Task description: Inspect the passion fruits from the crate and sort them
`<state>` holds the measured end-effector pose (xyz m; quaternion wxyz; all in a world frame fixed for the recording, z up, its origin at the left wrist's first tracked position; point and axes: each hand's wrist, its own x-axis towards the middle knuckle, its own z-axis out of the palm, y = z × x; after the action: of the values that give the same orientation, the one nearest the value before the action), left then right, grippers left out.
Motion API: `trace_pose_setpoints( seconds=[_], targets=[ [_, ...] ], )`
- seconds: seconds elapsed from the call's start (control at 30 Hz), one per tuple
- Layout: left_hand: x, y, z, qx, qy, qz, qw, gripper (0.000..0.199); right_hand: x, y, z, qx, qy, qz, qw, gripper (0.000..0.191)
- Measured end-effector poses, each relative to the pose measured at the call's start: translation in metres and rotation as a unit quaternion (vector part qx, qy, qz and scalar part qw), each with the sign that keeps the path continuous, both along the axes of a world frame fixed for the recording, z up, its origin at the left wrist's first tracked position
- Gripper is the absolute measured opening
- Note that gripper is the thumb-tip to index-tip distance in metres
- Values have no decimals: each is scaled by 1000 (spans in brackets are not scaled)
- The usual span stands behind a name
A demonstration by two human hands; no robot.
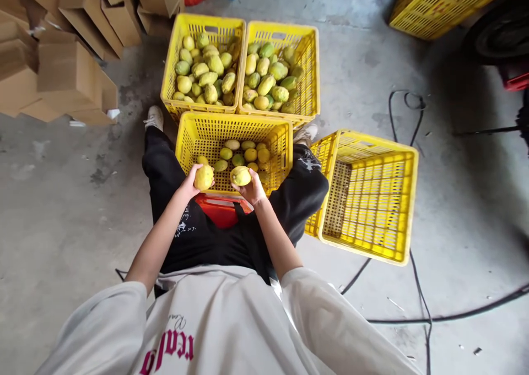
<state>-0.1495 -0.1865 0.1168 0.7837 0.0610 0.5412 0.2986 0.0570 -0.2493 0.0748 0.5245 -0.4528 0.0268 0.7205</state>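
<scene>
My left hand point(190, 183) is closed round a yellow, rounded fruit point(204, 178) that looks like a small papaya. Held in my right hand point(253, 190) is a second papaya-like fruit point(240, 175), oval and yellow-green, with a dark spot at one end. Both hands are level with the near rim of a yellow plastic crate point(194, 123) between my legs. Several yellow and green fruits point(250, 155) lie on its floor. Just beyond it, a left crate point(169, 83) and a right crate point(314, 72) hold many more fruits of the same sort.
An empty yellow crate point(374, 249) lies tipped by my right knee. A red plastic object point(221, 212) shows under my crate's near side. Open cardboard boxes point(66, 72) fill the upper left. Black cables point(450, 319) cross the floor at right; another yellow crate point(438, 6) stands beyond.
</scene>
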Motion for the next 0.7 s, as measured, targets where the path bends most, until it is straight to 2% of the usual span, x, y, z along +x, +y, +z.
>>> trace_pose_setpoints(
  seconds=[0.13,0.23,0.4,0.57,0.63,0.7],
  targets=[
    [-11,-4,4,-36,-13,15,999,49,1,1,-5,35,50,-35,998,19],
    [-16,-5,5,-48,-7,36,998,49,1,1,-6,12,70,-21,997,24],
    [-15,-3,5,-15,15,58,998,27,-3,7,-5,-73,70,-26,995,35],
    [-1,2,10,-31,69,90,993,15,-7,10,-7,-86,74,11,993,44],
    [6,-2,12,-50,34,91,994,21,-7,8,-9,-71,70,22,995,45],
    [14,-11,14,-63,-46,99,992,29,-5,5,-11,-50,62,21,997,40]
  ],
)
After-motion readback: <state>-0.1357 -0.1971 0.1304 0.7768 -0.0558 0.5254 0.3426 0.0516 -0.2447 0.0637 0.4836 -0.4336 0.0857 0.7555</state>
